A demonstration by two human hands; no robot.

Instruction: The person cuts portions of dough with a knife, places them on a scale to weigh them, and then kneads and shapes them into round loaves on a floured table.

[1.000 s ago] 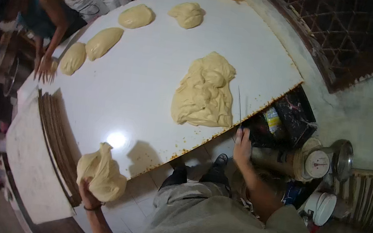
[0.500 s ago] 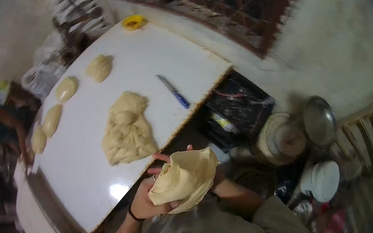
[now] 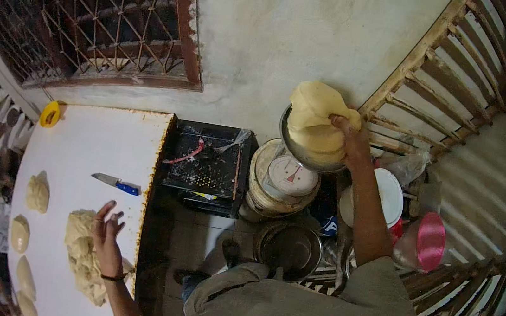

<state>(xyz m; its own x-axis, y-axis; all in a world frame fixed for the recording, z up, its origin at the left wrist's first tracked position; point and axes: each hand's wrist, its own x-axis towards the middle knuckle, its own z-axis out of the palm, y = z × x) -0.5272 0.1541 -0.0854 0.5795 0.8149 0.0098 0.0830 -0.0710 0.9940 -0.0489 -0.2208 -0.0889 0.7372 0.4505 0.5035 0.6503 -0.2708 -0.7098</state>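
Observation:
My right hand (image 3: pixel 348 138) grips a lump of pale dough (image 3: pixel 313 111) at a metal bowl (image 3: pixel 286 150) on top of a dial scale (image 3: pixel 292 177). My left hand (image 3: pixel 109 238) is open, fingers apart, above the white table (image 3: pixel 96 137) beside a large, uneven mass of dough (image 3: pixel 78 250). A knife with a blue handle (image 3: pixel 126 188) lies near the table's right edge. Several smaller dough pieces (image 3: pixel 38 193) rest along the far left side.
A black crate (image 3: pixel 199 176) stands beside the table, in front of a grilled window (image 3: pixel 111 24). A yellow bowl (image 3: pixel 50 113) sits on the far corner. Dark round pans (image 3: pixel 288 252), a white bucket (image 3: pixel 388 198), a pink container (image 3: pixel 430 242) and slatted wood (image 3: pixel 427 95) are at the right.
My view has swung right. The dough lump moved from my hands to the bowl on the scale. My left hand let go of it, and the knife was released onto the table.

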